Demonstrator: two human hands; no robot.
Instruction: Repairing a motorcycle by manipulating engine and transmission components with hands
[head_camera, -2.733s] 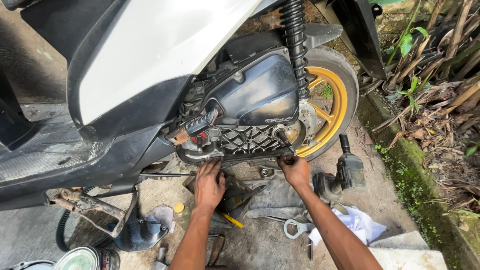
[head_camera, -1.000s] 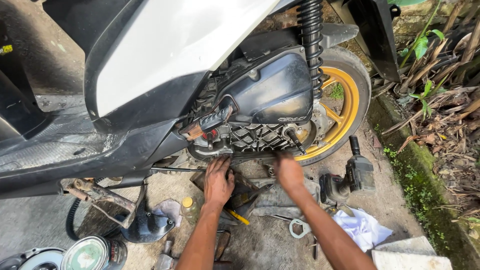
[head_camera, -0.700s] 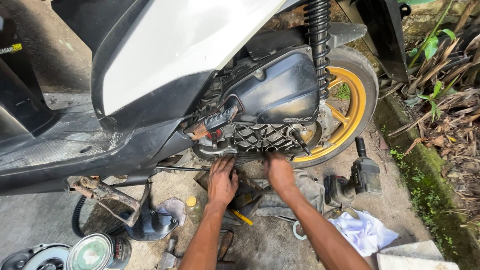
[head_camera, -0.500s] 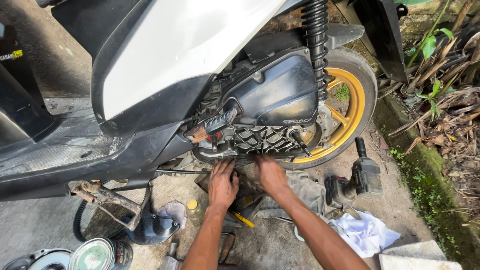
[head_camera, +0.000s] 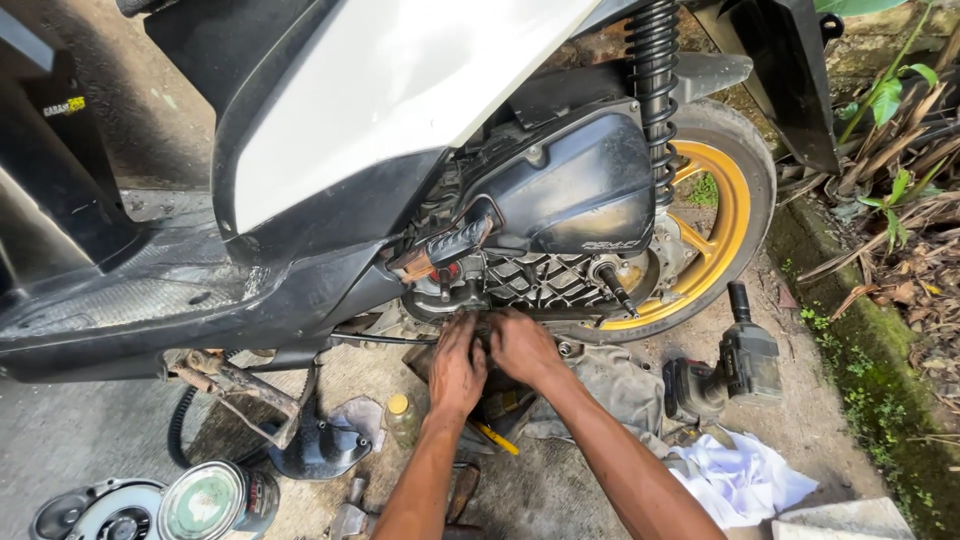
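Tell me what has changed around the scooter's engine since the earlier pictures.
The right hand slid left along the lower edge of the engine case, from near the rear wheel until it met the left hand. The left hand stayed under the case. Nothing visibly picked up or let go. The power tool, white rag and small bottle lie unmoved.

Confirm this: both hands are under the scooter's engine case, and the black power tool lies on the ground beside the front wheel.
Not quite. The head view shows both hands, left hand and right hand, under the engine case, but the power tool lies beside the gold-rimmed rear wheel.
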